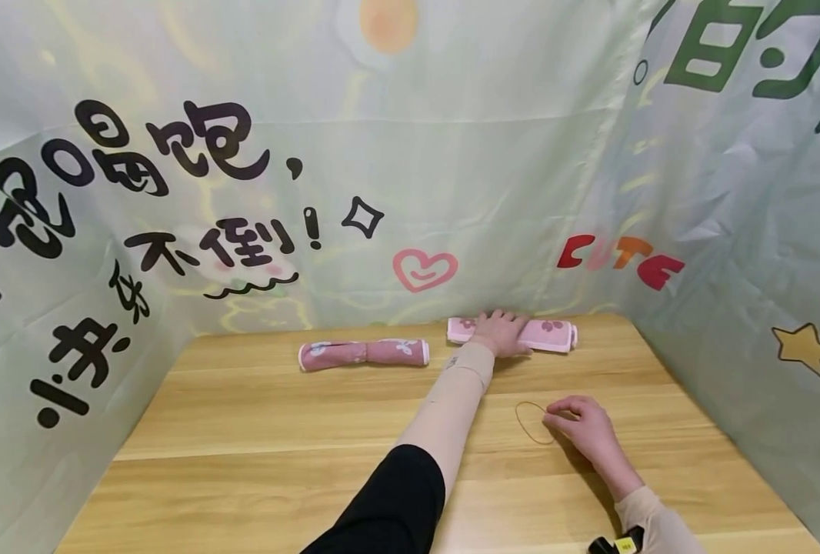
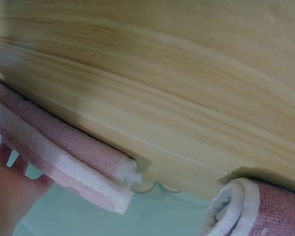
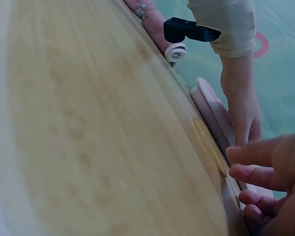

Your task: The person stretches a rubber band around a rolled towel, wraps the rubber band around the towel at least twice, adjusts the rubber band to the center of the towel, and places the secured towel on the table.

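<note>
At the table's far edge lies a rolled pink towel [image 1: 545,335] with white ends and flower prints. My left hand [image 1: 498,332] lies over its middle, fingers curled round the far side; the left wrist view shows the same roll [image 2: 64,152] with the left hand [image 2: 7,189] behind it. A thin tan rubber band [image 1: 531,423] lies flat on the wood nearer to me. My right hand [image 1: 579,425] pinches its right edge with thumb and fingertips. In the right wrist view the rubber band [image 3: 209,145] lies just ahead of my curled fingers [image 3: 258,172].
A second rolled pink towel [image 1: 363,352], cinched at its middle, lies left of the held one; its end [image 2: 246,206] shows close by. The wooden table [image 1: 278,431] is walled by green printed cloth [image 1: 451,154] at the back and both sides.
</note>
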`<action>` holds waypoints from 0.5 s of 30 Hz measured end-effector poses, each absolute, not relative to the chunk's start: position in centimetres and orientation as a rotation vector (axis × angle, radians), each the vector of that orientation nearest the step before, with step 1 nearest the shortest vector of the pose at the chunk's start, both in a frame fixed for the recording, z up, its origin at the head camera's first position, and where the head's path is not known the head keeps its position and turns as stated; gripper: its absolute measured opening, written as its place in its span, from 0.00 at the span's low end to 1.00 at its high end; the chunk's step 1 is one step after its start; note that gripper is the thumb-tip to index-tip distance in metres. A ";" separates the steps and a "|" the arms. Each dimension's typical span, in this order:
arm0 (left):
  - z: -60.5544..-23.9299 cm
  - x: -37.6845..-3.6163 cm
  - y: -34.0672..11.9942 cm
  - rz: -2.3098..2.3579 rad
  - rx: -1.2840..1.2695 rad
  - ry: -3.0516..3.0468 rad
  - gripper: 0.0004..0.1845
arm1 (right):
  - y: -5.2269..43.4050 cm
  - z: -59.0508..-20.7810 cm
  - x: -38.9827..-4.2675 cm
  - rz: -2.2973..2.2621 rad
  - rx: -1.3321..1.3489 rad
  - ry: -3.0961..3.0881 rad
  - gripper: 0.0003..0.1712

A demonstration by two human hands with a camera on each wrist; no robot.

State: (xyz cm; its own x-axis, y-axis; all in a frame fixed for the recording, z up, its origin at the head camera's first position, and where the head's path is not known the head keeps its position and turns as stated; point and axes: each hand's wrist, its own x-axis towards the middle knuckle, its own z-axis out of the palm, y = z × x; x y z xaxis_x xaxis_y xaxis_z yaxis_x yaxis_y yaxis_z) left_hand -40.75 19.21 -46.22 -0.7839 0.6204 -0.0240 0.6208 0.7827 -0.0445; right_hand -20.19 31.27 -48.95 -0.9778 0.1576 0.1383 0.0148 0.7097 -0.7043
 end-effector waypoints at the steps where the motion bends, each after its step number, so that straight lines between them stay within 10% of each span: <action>1: -46.3 -40.8 19.3 -0.083 1.027 2.952 0.42 | 31.3 -48.9 -20.2 1.095 -0.140 -2.732 0.09; 15: -46.3 -40.7 19.5 -0.075 0.990 2.940 0.40 | 31.4 -49.0 -20.2 1.003 -0.117 -2.739 0.04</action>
State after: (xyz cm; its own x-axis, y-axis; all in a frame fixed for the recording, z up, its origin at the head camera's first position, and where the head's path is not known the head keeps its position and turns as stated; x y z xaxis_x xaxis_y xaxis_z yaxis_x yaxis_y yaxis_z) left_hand -40.70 19.54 -46.28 -0.7959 0.6033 -0.0515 0.6051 0.7954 -0.0334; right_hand -20.17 31.35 -49.03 -0.9721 0.1504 0.1798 -0.0014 0.7634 -0.6459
